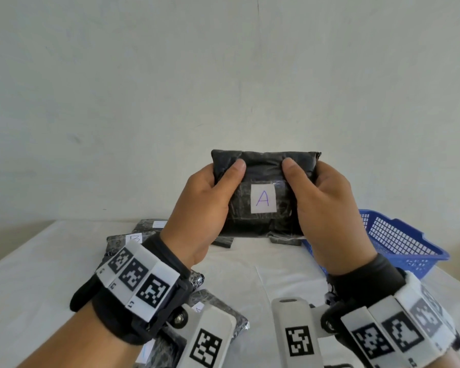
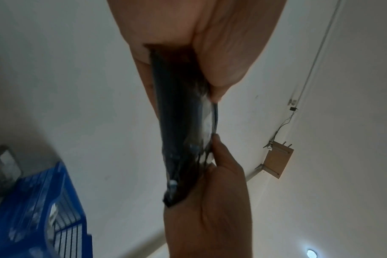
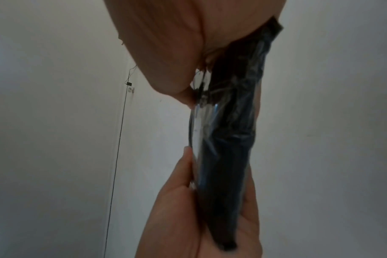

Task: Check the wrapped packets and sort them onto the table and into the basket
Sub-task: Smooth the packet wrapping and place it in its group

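A black wrapped packet (image 1: 263, 166) with a white label marked "A" is held upright above the table, label facing me. My left hand (image 1: 210, 197) grips its left side and my right hand (image 1: 322, 203) grips its right side, thumbs on the front, fingers hidden behind. In the left wrist view the packet (image 2: 181, 125) shows edge-on between my left hand (image 2: 199, 52) and my right hand (image 2: 212, 200). The right wrist view shows the packet (image 3: 230, 132) edge-on in my right hand (image 3: 166, 48).
A blue mesh basket (image 1: 398, 240) stands on the white table (image 1: 37, 274) at the right. Several more black packets lie at the left, one marked "B" (image 1: 122, 241), and others near my left wrist (image 1: 223, 312). A plain wall stands behind.
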Tool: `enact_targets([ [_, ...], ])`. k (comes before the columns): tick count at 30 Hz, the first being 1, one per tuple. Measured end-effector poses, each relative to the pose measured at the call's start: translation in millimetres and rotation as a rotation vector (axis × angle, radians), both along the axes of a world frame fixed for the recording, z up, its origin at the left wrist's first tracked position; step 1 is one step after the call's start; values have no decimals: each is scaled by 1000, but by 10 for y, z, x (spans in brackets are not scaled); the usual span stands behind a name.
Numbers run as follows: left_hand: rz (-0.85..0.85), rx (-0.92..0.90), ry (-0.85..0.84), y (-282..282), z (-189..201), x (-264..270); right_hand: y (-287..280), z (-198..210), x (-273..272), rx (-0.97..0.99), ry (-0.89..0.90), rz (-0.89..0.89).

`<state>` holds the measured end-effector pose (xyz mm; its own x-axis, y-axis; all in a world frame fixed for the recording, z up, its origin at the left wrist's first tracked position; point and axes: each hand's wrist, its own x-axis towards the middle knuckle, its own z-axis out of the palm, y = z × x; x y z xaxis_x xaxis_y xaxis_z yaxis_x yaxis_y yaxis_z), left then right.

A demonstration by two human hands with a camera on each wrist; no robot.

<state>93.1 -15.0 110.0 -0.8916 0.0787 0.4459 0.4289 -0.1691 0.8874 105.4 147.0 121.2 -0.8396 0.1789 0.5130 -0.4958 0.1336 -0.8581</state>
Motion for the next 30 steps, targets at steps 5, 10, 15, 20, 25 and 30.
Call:
enact_targets([
  [5,76,63,61,14,4,11,-21,-9,18,-29,87,-23],
  [10,109,31,82,29,8,12,-70,-96,10,148,183,-127],
  [15,144,46,113,65,-33,7,-105,-126,28,39,184,-161],
  [20,129,28,187,69,-19,55,-173,-98,34,18,208,-211],
  [25,153,-14,284,54,-6,84,-199,-64,74,109,316,-271],
  [30,160,-8,268,29,4,85,-201,-91,96,192,323,-250],
])
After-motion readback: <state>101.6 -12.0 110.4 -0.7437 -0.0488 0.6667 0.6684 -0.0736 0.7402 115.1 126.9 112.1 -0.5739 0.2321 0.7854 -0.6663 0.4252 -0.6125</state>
